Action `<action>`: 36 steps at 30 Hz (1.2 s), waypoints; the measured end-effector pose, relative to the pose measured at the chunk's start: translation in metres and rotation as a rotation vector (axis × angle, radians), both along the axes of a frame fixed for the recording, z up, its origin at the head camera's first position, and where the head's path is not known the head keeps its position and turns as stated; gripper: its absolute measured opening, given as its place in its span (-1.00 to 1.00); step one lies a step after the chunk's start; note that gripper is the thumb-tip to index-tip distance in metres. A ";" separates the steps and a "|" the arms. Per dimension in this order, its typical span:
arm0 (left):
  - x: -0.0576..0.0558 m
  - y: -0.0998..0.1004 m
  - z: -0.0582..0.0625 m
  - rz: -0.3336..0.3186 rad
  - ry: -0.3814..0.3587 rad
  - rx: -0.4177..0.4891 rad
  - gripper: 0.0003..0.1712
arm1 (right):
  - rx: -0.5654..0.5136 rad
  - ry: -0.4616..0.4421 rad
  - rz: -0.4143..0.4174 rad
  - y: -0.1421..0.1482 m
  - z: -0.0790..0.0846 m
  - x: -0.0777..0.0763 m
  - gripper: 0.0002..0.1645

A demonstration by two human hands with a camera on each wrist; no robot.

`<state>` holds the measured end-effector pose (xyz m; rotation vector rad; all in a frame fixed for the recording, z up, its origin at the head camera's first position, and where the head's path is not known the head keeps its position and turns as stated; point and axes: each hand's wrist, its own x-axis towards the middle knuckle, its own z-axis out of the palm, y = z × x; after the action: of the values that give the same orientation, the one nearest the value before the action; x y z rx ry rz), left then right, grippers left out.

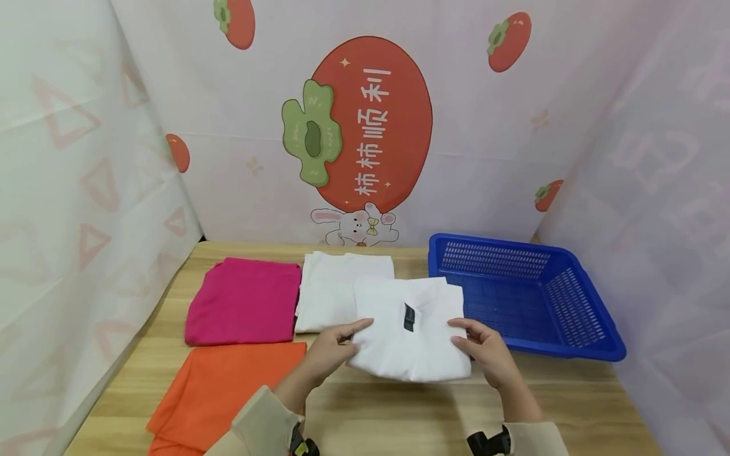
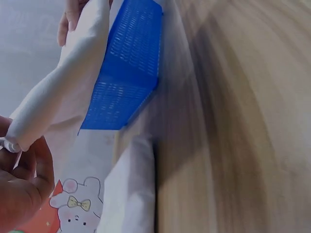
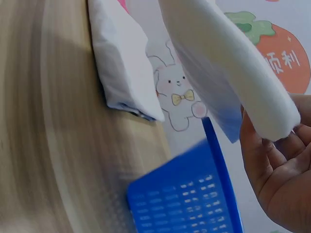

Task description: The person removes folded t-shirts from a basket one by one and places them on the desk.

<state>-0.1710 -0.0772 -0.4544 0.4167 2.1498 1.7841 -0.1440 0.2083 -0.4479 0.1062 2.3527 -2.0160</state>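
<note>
A folded white shirt (image 1: pixel 382 342) with a dark neck label is held up above the table between both hands. My left hand (image 1: pixel 331 351) pinches its left edge, thumb on top and fingers beneath. On the opposite edge, my right hand (image 1: pixel 487 351) grips the cloth the same way. In the left wrist view the shirt (image 2: pixel 63 73) hangs well off the wood, a thick folded roll along its near side. Behind it, partly covered in the head view, a second folded white garment (image 1: pixel 336 278) lies on the table.
A blue plastic basket (image 1: pixel 570 351) with slotted walls stands at the back right. Folded pink cloth (image 1: pixel 245 304) lies at the left, with orange cloth (image 1: pixel 228 386) in front of it. A printed fabric backdrop (image 1: pixel 485 126) encloses the wooden table (image 1: pixel 547 405).
</note>
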 end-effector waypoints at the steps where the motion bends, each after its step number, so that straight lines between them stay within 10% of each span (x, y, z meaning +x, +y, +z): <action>1: 0.003 -0.003 -0.001 0.001 -0.009 0.004 -0.50 | -0.016 -0.005 0.015 -0.003 -0.001 0.001 -0.59; 15: 0.030 -0.042 -0.021 0.032 -0.091 0.050 -0.54 | -0.081 -0.011 0.246 -0.026 -0.027 0.010 -0.48; 36: 0.061 -0.066 -0.062 0.097 -0.257 0.037 -0.51 | -0.111 -0.190 0.289 -0.047 -0.069 0.030 -0.52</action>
<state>-0.1096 -0.1428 -0.5169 0.0857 1.9909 1.8197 -0.1140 0.1612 -0.5170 -0.0422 2.0085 -1.9000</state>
